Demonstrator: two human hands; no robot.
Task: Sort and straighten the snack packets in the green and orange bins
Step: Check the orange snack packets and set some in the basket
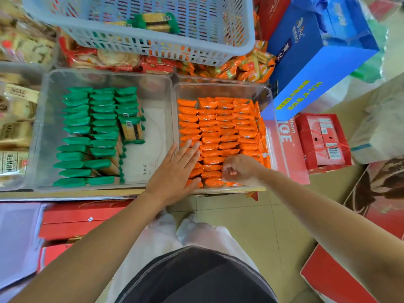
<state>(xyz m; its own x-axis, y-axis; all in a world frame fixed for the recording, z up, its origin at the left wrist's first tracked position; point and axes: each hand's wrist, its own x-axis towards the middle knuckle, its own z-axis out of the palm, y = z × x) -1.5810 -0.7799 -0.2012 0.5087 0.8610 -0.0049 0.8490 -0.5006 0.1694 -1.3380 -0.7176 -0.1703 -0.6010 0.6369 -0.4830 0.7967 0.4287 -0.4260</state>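
Left hand [175,171] is open and flat, fingers straight and together. It lies across the near left wall of the orange bin [220,86]. Fingertips [192,146] touch the left column of orange packets [218,127], and the thumb touches a packet in the nearest rows. It grips nothing.

Right hand [240,169] is over the near middle rows of the same bin, fingers curled down, knuckles up, in contact with the orange packets. Cannot tell whether it pinches a packet or only rests on them, since the fingertips are tucked under.

The orange bin is a clear tray, right of centre. It is packed almost full with orange packets standing on edge in four neat columns, plus a few upright ones jammed along the right wall.

The green bin [109,77] is a clear tray touching the orange bin's left side. Green packets [87,127] stand on edge in three columns on its left half; the near rows are a bit skewed. One green packet [131,130] lies flat, face up, on the third column. The right part of that tray's floor is bare.

A pale slotted basket [140,44] sits behind the bins, with another green packet [157,22] inside. A blue box [317,62] is far right, just beside the orange bin, with a red box [323,141] below it. More red cartons [76,219] are near left, on a tiled floor [240,226].
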